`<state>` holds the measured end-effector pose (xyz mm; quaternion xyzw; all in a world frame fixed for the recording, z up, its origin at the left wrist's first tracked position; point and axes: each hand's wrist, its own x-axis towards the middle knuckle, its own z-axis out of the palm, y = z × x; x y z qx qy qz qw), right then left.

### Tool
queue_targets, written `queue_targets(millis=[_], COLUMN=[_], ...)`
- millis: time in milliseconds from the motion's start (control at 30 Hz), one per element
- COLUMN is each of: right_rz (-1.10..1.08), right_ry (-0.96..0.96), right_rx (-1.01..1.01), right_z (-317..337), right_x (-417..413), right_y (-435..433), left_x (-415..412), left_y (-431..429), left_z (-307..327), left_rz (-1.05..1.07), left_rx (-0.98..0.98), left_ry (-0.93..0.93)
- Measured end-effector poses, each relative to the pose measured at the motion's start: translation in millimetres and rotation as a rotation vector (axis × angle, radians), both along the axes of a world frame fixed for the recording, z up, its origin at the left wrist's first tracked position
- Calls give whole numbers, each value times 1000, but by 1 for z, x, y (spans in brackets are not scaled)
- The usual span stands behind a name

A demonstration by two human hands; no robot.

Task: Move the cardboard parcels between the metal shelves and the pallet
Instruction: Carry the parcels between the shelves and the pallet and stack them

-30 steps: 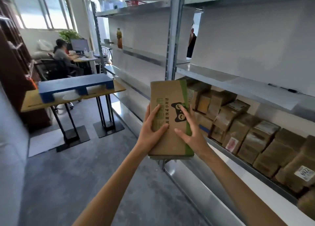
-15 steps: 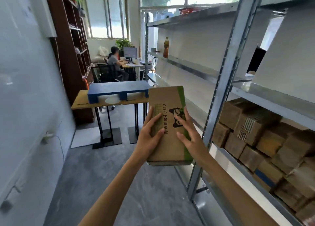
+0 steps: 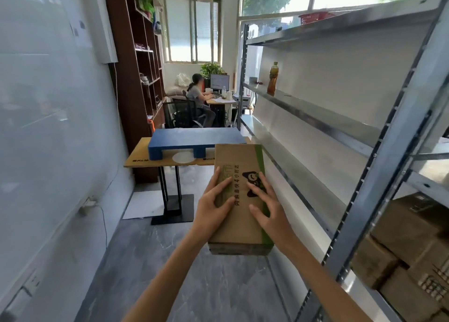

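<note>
I hold a long cardboard parcel [image 3: 239, 224] with a green stripe and a black cat logo out in front of me. My left hand [image 3: 211, 208] grips its left side and my right hand [image 3: 267, 211] its right side, fingers spread over the top face. Ahead, a blue pallet [image 3: 194, 138] lies on a wooden table [image 3: 138, 157], its top bare. The metal shelves [image 3: 379, 151] run along my right. Several more cardboard parcels [image 3: 410, 256] are stacked on a low shelf at the lower right.
A white wall runs along my left. A brown bookcase [image 3: 143, 83] stands behind the table. A person [image 3: 198, 94] sits at a desk with a monitor at the far end. A bottle [image 3: 272, 79] stands on a middle shelf. Grey floor lies between me and the table.
My view has swung left, away from the stacked parcels and toward the aisle and pallet. The pallet table now sits straight ahead and closer. Both hands keep the same grip on the parcel.
</note>
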<state>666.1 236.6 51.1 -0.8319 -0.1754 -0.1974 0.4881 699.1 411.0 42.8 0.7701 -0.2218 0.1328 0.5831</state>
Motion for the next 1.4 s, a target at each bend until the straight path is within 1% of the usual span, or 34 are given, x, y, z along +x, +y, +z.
queue_targets(millis=[300,500,767,900,1067,1200,1300,1400], right_rz=[8,9,-28,-30,-20,-1,-17,19], right_ry=[24,54,85,74,92,106,174,221], right_rx=[8,89,108,102,158,202,298,326], right_z=[-6,-6,-16,-23,-33,-31,-27,-28], right_x=[163,268,378,445,552,633,683,727], right_y=[32,55,58,54,40,32,39,51], left_x=[157,259,369,435,536,611,659,695], left_y=[34,57,58,50,39,31,37,49], left_z=[-4,3,-4,-9,-15,-5,-1,-8], left_rz=[31,44,22,50,59,76,112,161], left_rx=[3,8,20,34,32,41,36,31], left_ry=[23,19,51,56,72,81,110,125])
